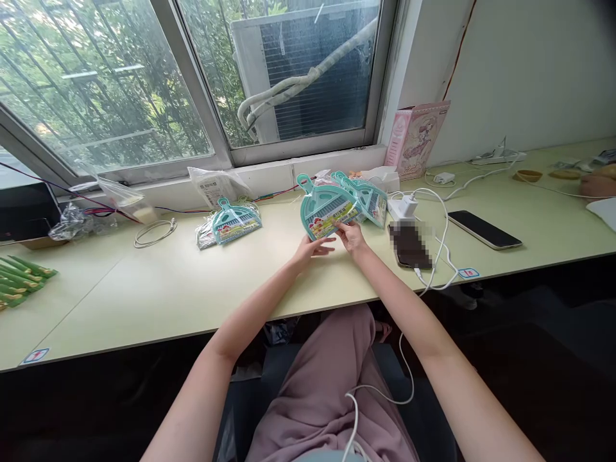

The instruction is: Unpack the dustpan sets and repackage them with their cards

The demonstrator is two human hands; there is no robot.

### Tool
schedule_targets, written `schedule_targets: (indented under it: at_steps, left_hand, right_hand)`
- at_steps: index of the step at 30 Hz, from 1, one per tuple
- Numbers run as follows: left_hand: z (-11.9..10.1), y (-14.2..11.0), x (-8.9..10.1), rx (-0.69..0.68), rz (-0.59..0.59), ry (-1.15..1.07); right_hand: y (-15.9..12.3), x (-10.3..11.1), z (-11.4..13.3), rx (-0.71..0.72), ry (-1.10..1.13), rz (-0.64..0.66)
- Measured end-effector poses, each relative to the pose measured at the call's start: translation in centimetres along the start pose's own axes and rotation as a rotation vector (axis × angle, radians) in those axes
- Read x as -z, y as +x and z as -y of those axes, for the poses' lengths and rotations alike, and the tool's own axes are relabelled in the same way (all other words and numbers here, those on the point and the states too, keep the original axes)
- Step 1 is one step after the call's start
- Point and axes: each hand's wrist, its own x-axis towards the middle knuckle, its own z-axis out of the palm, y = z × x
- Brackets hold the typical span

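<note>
In the head view, a mint-green toy dustpan-and-brush set with a printed label is tilted up above the table. My right hand pinches its lower right edge, thumb on the front. My left hand is at the lower left corner, its fingers stretched under the bottom edge and the thumb hidden behind the set. Just behind and to the right lie more wrapped dustpan sets, partly covered. To the left rests a small pile of similar dustpan sets in clear wrap.
Right of my hands lie a phone with a blurred screen, a white charger with cables and another phone. A pink box stands by the wall. At left are a coiled cable and green pointed items.
</note>
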Motion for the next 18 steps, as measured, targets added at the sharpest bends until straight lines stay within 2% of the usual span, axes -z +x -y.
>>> schedule_targets:
  at_steps: [3,5,7,9,11,13,15,18]
  left_hand:
    - [0.1,-0.6,-1.0,0.08,0.177,0.048]
    - [0.1,-0.7,-1.3,0.067,0.186,0.059]
    - [-0.1,-0.2,-1.1,0.021,0.1,0.049]
    - [-0.3,0.5,-0.4,-0.042,-0.043,0.003]
    - [-0.6,1.1,0.5,-0.111,-0.168,-0.088]
    - [-0.8,1.6,1.3,-0.161,-0.24,-0.206]
    - [-0.9,1.8,1.9,-0.163,-0.299,-0.318]
    - [-0.8,1.7,2.2,-0.095,-0.378,-0.415]
  right_hand:
    - [0.6,0.5,0.1,0.046,0.064,-0.074]
    - [0.9,0.8,0.4,0.046,0.082,-0.112]
    - [1.0,0.9,0.7,0.03,0.067,-0.124]
    - [0.9,0.8,0.9,0.011,0.027,-0.104]
    - [0.5,0.4,1.0,-0.02,-0.02,-0.053]
    - [0.0,0.0,0.9,-0.07,-0.057,0.018]
    - [-0.4,-0.3,0.6,-0.132,-0.089,0.084]
    - [-0.8,-0.7,0.2,-0.206,-0.136,0.126]
